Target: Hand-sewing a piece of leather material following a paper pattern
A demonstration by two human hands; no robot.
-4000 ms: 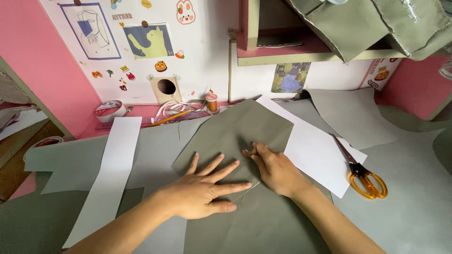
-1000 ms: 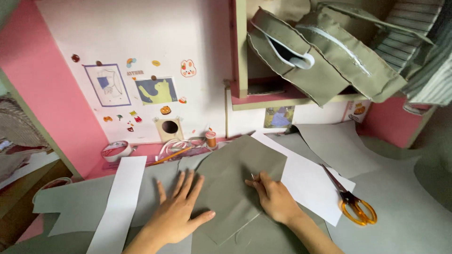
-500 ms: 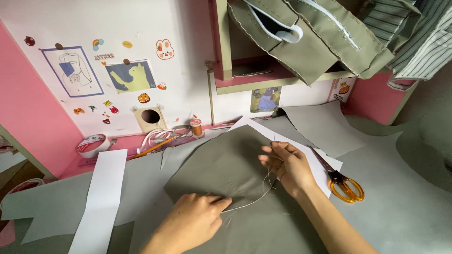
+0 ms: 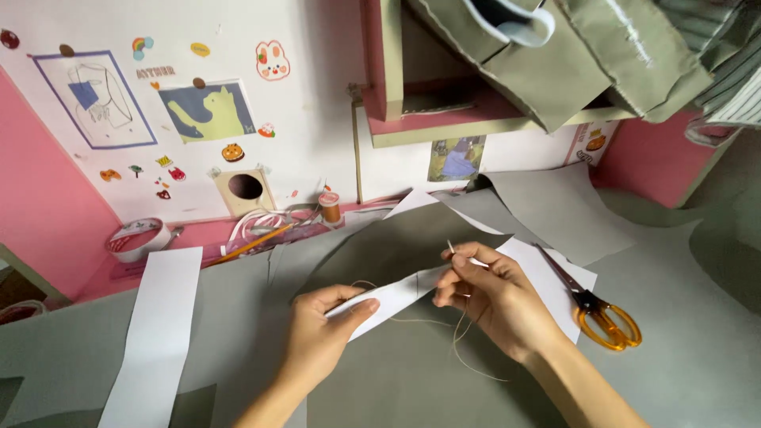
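Since half a second ago our left hand has lifted off the grey fabric and now pinches one end of a white paper strip, and our right hand has come in toward the middle to take the other end; a second ago both hands lay flat on the cloth.

Head view: left hand, fingers closed in a pinch on the strip's lower left end, thumb on top. Right hand, fingers curled around the strip's upper right end, and thumb and forefinger also grip a needle that sticks up just above the fingertips. A tan thread hangs from the right hand and loops over the grey fabric piece below. The strip is held just above that fabric, between the two hands, tilted up to the right.

Orange-handled scissors lie to the right of the right hand, blades on a white paper sheet, near but not touching the hand. A long white paper band lies well to the left on the grey cloth-covered table. At the back by the wall we see a tape roll, a yellow pencil, and a small thread spool. The wall has stickers and drawings. Grey garments hang over a shelf at the top right.
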